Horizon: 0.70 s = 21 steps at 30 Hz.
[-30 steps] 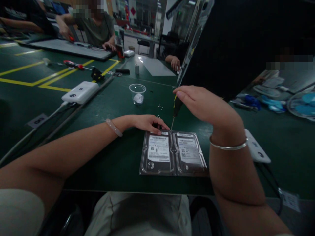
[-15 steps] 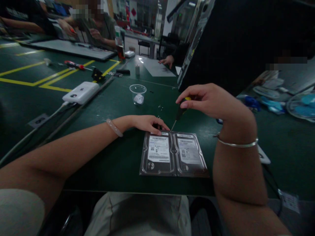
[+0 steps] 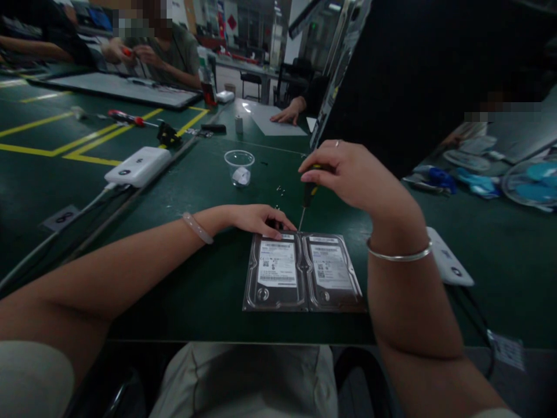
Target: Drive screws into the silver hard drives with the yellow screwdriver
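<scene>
Two hard drives lie side by side on the green table, labels up: the left hard drive (image 3: 277, 267) and the right hard drive (image 3: 331, 270). My left hand (image 3: 261, 220) grips the far edge of the left one, its thumb on top and its index finger along the back. Closed around a dark screwdriver (image 3: 308, 196) with yellow marks is my right hand (image 3: 348, 174). The screwdriver stands nearly upright, its tip at the far edge where the drives meet. Several tiny screws (image 3: 281, 190) lie just beyond my left hand.
Beyond the screws stands a clear plastic cup (image 3: 240, 168) with white paper inside. A large black panel (image 3: 391, 81) rises at the right. White power strips (image 3: 138, 167) with cables lie left and right. A red screwdriver (image 3: 126, 118) lies farther left. Other people work across the table.
My right hand has turned and the screwdriver is more upright, its tip still at the drives' far edge. My left hand keeps its hold. The view has shifted slightly.
</scene>
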{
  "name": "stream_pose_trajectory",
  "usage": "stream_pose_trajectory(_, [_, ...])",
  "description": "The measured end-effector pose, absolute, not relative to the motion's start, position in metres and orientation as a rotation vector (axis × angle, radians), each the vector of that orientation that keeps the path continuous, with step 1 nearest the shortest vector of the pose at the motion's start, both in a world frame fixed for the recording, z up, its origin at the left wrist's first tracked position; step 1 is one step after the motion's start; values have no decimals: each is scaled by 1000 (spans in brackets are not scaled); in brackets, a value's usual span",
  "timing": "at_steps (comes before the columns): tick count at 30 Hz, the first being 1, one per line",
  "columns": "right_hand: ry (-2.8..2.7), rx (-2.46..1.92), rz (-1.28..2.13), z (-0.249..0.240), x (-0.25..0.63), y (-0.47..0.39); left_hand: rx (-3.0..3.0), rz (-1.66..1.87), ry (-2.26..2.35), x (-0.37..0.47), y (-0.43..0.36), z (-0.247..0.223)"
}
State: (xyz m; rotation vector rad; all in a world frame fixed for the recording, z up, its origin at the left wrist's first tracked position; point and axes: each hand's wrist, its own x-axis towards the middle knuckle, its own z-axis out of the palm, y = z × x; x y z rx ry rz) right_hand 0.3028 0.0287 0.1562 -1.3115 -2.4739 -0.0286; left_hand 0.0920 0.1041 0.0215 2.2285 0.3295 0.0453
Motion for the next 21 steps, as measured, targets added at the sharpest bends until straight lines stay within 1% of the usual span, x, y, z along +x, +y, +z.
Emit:
stream_pose_trajectory(5, [-2523,-1311,282,167,313,18,2230,48,333,92,104,21])
stream_pose_trajectory(9, [-2588,-1334,392,175,323,9,2232,55,329,92,105,20])
stream_pose_trajectory(17, [-2634,-1328,384,178,328,10,2244,27,342,92,104,22])
stream_pose_trajectory(21, [-2546,-1545,229,172,316,14,2241,29,340,92,104,22])
